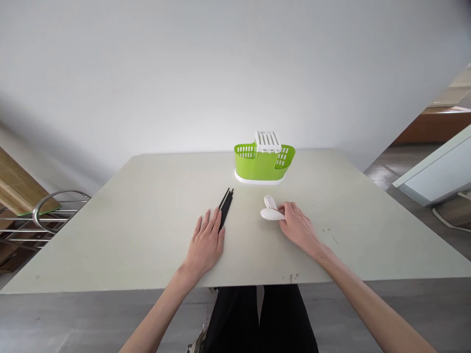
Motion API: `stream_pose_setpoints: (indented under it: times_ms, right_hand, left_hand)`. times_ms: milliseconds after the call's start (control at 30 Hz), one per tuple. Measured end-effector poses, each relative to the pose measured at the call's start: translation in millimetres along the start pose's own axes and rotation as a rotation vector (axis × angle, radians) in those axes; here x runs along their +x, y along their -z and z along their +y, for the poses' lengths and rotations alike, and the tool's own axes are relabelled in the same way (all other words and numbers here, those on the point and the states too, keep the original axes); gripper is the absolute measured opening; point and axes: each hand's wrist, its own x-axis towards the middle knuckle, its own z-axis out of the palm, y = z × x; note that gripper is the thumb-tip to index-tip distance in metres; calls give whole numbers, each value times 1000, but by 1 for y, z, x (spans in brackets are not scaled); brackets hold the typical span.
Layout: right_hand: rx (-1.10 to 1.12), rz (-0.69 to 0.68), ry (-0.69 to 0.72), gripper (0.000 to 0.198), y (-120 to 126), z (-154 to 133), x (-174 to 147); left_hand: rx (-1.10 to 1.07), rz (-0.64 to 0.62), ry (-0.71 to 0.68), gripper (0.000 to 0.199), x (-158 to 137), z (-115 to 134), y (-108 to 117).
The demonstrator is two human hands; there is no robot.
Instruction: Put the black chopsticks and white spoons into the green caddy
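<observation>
My left hand (pixel 207 242) lies flat on the table, fingers stretched out over the lower part of a bundle of black chopsticks (pixel 227 206). The chopsticks' tips point away from me. White spoons (pixel 271 214) are in my right hand (pixel 297 225), with the fingers closed round their handles. Two spoon bowls stick out to the left of that hand, one crossing over the other; the handles are hidden in the grip. Beyond both hands stands a green utensil caddy (pixel 259 167) with slotted sides, a white base and a white slotted top piece (pixel 268 141).
The pale table (pixel 147 211) backs onto a white wall (pixel 206 73). A metal rack (pixel 47 223) stands beyond its left edge. On the right, past the wall's end, there is a white panel (pixel 437 169). My legs are below the front edge.
</observation>
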Motion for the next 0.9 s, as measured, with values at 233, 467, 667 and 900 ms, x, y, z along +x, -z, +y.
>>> stream_pose_setpoints:
  times_ms: [233,467,667,900]
  right_hand:
    - [199,72,-156,18,16,20,13]
    - [235,15,-295,21,27,42,15]
    - [71,117,-206,37,21,40,8]
    - [-1,106,-232,35,24,30,2]
  left_hand:
    - [-38,48,26,58,-2,-8,3]
    - [-92,70,34,57,-3,-11,2]
    - [-237,105,82,58,-4,-10,12]
    - [-220,90,152,63,-3,-46,26]
